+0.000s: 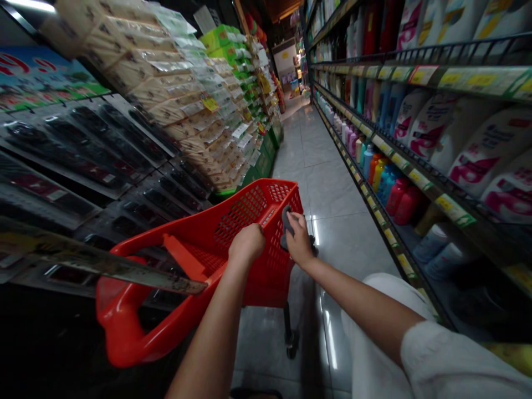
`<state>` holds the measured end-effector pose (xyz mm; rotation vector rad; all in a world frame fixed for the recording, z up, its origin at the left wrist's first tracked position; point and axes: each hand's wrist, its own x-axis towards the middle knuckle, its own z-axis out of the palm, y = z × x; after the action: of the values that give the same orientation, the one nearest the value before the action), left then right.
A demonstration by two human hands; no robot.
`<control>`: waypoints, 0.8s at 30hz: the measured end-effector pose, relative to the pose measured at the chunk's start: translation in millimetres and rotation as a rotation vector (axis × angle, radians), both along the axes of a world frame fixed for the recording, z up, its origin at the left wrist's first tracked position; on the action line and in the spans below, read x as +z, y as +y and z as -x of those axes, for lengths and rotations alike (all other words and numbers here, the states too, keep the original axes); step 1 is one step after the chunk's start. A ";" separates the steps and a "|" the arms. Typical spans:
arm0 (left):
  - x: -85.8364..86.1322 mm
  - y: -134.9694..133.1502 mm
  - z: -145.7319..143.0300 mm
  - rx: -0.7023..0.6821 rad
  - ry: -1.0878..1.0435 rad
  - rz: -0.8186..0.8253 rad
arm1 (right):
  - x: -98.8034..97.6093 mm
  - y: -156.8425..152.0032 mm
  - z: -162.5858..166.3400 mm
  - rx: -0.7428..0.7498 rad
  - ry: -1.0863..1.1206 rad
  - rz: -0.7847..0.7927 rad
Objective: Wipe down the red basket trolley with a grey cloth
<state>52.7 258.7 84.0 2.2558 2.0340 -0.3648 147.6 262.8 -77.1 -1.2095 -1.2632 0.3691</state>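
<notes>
Detergent bottles [419, 124] on shelves; stacked packets [195, 105] opposite.

Red mesh-patterned trolley basket [233, 233], dark grey handle [286, 221], glossy grey floor tiles [332, 205].

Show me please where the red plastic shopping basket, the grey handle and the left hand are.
red plastic shopping basket [249, 213]: head view, on its mesh side wall.
grey handle [286, 217]: head view, on the top end above the right hand [300, 239].
left hand [246, 244]: head view, on the knuckles at the basket rim.

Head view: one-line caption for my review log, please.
Both hands, left hand and right hand, rest on a red shopping basket cart in a supermarket aisle between stocked shelves.
</notes>
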 end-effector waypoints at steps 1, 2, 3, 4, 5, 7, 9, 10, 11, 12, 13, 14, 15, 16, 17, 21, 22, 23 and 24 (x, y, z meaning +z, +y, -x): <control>0.0 -1.0 -0.3 0.007 0.008 0.001 | 3.5 3.6 -3.3 0.033 -0.030 -0.043; 0.0 -1.9 -0.7 0.013 0.015 0.001 | 6.5 6.2 -6.1 0.090 -0.091 -0.080; 0.0 -2.7 -1.1 0.018 0.021 0.001 | 9.0 8.4 -8.8 0.146 -0.161 -0.099; 0.1 -3.4 -1.5 0.022 0.024 -0.001 | 11.0 10.7 -11.4 0.181 -0.219 -0.093; 0.4 -4.1 -1.8 0.026 0.026 -0.002 | 12.3 13.3 -14.0 0.184 -0.254 -0.063; 1.1 -5.4 -2.0 0.033 0.027 -0.001 | 13.5 17.3 -17.7 0.120 -0.262 0.021; 1.9 -6.4 -1.7 0.033 0.030 0.002 | 13.0 15.0 -16.2 0.069 -0.251 0.066; 2.1 -6.8 -1.3 0.031 0.032 0.003 | 12.4 10.2 -12.9 0.073 -0.255 0.061; 2.1 -7.1 -0.9 0.027 0.033 0.004 | 11.6 3.4 -8.2 0.097 -0.267 0.040; 2.0 -7.3 -0.3 0.019 0.031 0.002 | 10.6 -4.4 -2.9 0.132 -0.282 0.012; 1.7 -7.5 0.2 0.009 0.027 0.003 | 9.7 -12.1 2.3 0.170 -0.297 -0.017; 1.5 -7.7 0.7 -0.002 0.023 0.003 | 8.7 -17.9 6.2 0.202 -0.308 -0.040; 1.3 -8.1 1.1 -0.011 0.022 0.000 | 7.6 -20.8 8.3 0.221 -0.310 -0.054; 1.3 -8.7 1.4 -0.014 0.024 -0.003 | 6.6 -19.9 8.1 0.219 -0.299 -0.055; 1.5 -9.5 1.6 -0.011 0.029 -0.006 | 5.4 -15.1 5.6 0.194 -0.272 -0.044; 3.5 -13.8 1.4 0.014 0.034 0.000 | -1.5 26.3 -14.3 0.011 -0.081 0.065; 3.9 -14.6 1.2 0.015 0.029 0.005 | -3.6 35.7 -17.5 -0.017 -0.042 0.086; 4.2 -15.0 1.1 0.015 0.026 0.009 | -5.6 42.3 -18.7 -0.032 -0.016 0.096; 4.2 -14.9 1.0 0.015 0.023 0.011 | -7.3 45.4 -17.8 -0.039 -0.001 0.099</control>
<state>51.6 243.7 88.2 2.2395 2.0535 -0.4018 165.4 308.2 -84.4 -1.3164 -1.2328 0.4062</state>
